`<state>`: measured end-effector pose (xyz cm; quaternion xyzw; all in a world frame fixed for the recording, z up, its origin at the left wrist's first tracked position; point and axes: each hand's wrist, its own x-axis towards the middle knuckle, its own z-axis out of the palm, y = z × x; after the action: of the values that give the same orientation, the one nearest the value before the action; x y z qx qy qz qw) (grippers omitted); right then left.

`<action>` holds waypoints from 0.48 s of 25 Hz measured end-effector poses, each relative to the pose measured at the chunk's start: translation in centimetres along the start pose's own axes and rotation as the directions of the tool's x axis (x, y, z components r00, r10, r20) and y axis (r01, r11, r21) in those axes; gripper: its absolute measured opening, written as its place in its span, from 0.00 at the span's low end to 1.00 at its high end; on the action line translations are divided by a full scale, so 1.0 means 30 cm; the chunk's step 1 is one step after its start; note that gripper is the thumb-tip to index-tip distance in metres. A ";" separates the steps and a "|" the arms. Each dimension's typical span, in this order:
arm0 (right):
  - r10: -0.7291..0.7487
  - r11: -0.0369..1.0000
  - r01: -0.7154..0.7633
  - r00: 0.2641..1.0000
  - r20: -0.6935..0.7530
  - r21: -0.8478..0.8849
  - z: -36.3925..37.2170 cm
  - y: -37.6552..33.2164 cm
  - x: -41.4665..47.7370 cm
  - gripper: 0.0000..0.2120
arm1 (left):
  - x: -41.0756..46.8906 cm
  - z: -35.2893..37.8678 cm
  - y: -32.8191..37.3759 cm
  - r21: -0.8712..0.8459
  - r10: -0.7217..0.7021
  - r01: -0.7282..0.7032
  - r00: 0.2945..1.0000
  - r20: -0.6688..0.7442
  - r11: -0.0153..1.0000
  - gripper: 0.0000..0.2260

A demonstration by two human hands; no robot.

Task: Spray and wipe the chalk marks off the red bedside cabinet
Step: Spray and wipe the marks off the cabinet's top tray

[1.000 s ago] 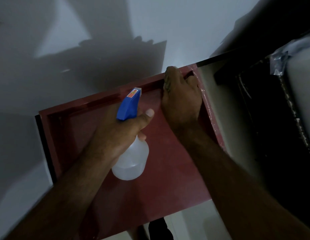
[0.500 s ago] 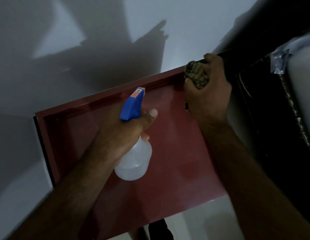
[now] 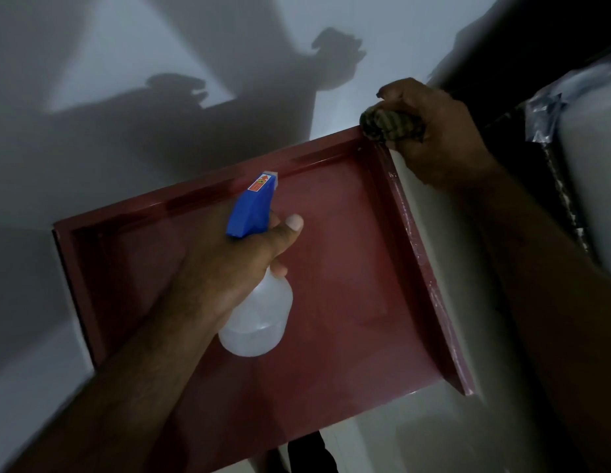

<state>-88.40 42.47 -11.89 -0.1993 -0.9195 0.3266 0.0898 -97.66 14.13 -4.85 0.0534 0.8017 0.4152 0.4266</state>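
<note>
**Cloth at the cabinet's far right corner, bottle held over its top**

I'm looking straight down on the red bedside cabinet point(image 3: 348, 295). Its top is a shallow recessed panel with a raised rim on the back and both sides. It stands against the pale wall point(image 3: 92, 172).

The left hand point(image 3: 225, 268) holds the spray bottle point(image 3: 259, 319) over the middle of the cabinet top. Its fingers are curled round the neck and the thumb is wrapped across the front, nail up. The blue trigger head point(image 3: 251, 209) points toward the cabinet's back rim. The clear body tilts toward the cabinet's front edge. I can't tell whether a finger is on the trigger.

The right hand point(image 3: 440, 148) is at the cabinet's far right corner. Its fingers are curled tight round a bunched striped cloth point(image 3: 387, 126). The cloth touches the corner of the rim, and the rest of the hand hangs just outside the cabinet's right side.

The light is dim, so I can't make out chalk marks on the top. There are small pale specks on the right rim just below the cloth, too small to identify.

Shadows of both hands fall on the wall behind the cabinet. A dark frame with plastic-wrapped bulk point(image 3: 590, 138) sits right of the cabinet.
</note>
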 end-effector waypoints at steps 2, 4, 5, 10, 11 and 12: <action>-0.002 0.998 0.001 1.000 0.022 0.063 -0.006 0.009 0.027 0.22 | 0.006 0.009 -0.001 -0.006 0.011 -0.011 1.000 0.011 1.000 0.15; 0.009 0.994 -0.013 0.999 0.036 0.111 -0.018 0.020 0.004 0.20 | 0.009 0.012 0.003 -0.010 0.018 -0.018 1.000 0.020 1.000 0.15; 0.012 0.994 -0.017 0.999 0.047 0.109 -0.023 0.023 -0.020 0.19 | 0.007 0.012 0.008 -0.009 0.020 -0.020 1.000 0.023 1.000 0.15; -0.007 0.999 0.005 0.998 0.063 0.036 -0.014 0.022 -0.020 0.24 | -0.007 0.014 0.016 0.003 0.039 -0.039 0.999 0.023 0.999 0.15; -0.006 0.999 0.002 0.997 0.076 0.054 -0.014 0.021 -0.002 0.26 | -0.010 0.018 0.017 0.013 0.043 -0.043 0.999 0.022 0.999 0.15; -0.009 0.998 0.004 0.997 0.081 0.062 -0.012 0.020 0.006 0.26 | -0.012 0.022 0.015 0.011 0.047 -0.047 0.999 0.017 0.999 0.15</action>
<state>-88.28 43.18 -11.98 -0.1799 -0.9126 0.3623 0.0598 -97.09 14.67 -4.50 0.0780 0.7990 0.4202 0.4230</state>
